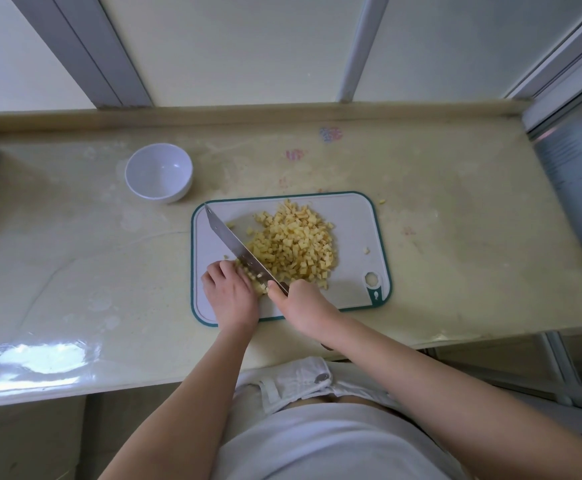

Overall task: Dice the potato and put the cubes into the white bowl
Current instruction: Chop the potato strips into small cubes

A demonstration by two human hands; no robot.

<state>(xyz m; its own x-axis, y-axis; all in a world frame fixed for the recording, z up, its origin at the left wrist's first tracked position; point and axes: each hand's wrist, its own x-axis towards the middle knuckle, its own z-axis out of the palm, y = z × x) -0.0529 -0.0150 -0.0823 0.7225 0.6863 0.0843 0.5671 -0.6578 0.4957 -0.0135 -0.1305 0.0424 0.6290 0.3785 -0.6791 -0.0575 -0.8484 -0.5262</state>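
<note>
**Nearly diced: last strips under the blade**

The left hand has its fingers curled down on the remaining potato strips at the near-left of the cutting board. The right hand is wrapped round the handle of the knife, whose blade lies angled across the strips. A pile of cubes sits mid-board. The white bowl stands empty, apart from the board. Recommended: keep fingertips tucked behind the knuckles, space cuts evenly, and stop short of the holding fingers.
</note>
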